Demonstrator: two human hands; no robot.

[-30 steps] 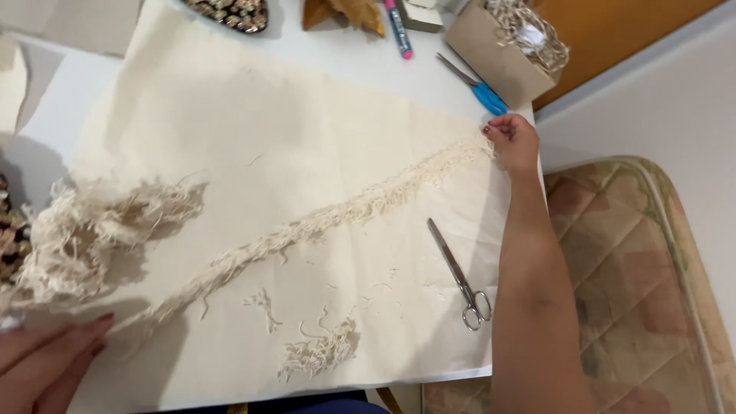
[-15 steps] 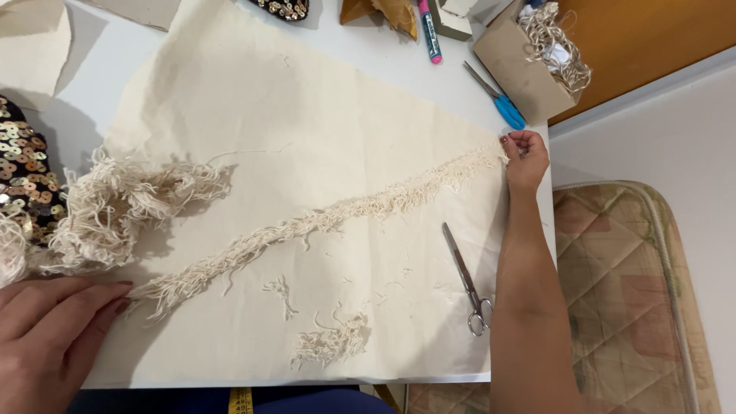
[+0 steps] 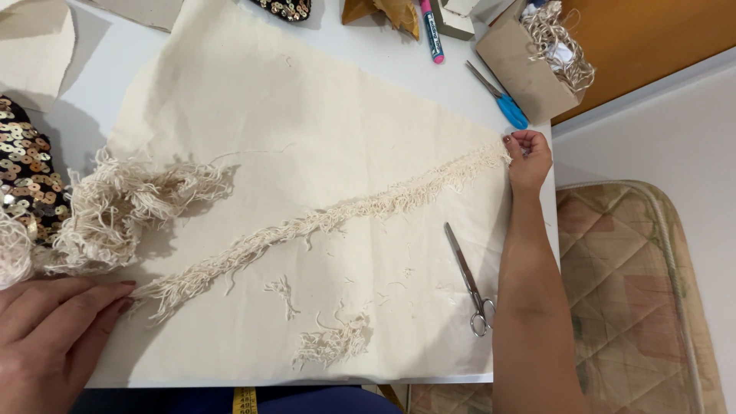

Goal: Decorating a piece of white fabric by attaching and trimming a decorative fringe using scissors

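Observation:
A long cream fringe trim (image 3: 330, 222) lies diagonally across a sheet of cream fabric (image 3: 307, 130) on a white table. My right hand (image 3: 527, 157) pinches the trim's far end at the fabric's right edge. My left hand (image 3: 50, 333) lies flat on the near left end, fingers pressing the trim down against the fabric. The rest of the trim sits in a loose heap (image 3: 123, 207) at the left. Metal scissors (image 3: 469, 280) lie shut on the fabric beside my right forearm.
Cut fringe scraps (image 3: 331, 345) lie near the front edge. A sequinned dark piece (image 3: 27, 172) sits at far left. Blue-handled scissors (image 3: 502, 100), a pink marker (image 3: 432, 31) and a cardboard box (image 3: 521, 65) of shredded filling stand at the back right. A quilted cushion (image 3: 636, 299) lies right of the table.
My left hand has slid forward onto the trim's near end. My right hand keeps hold of the far end, and the trim now lies stretched straighter between the two.

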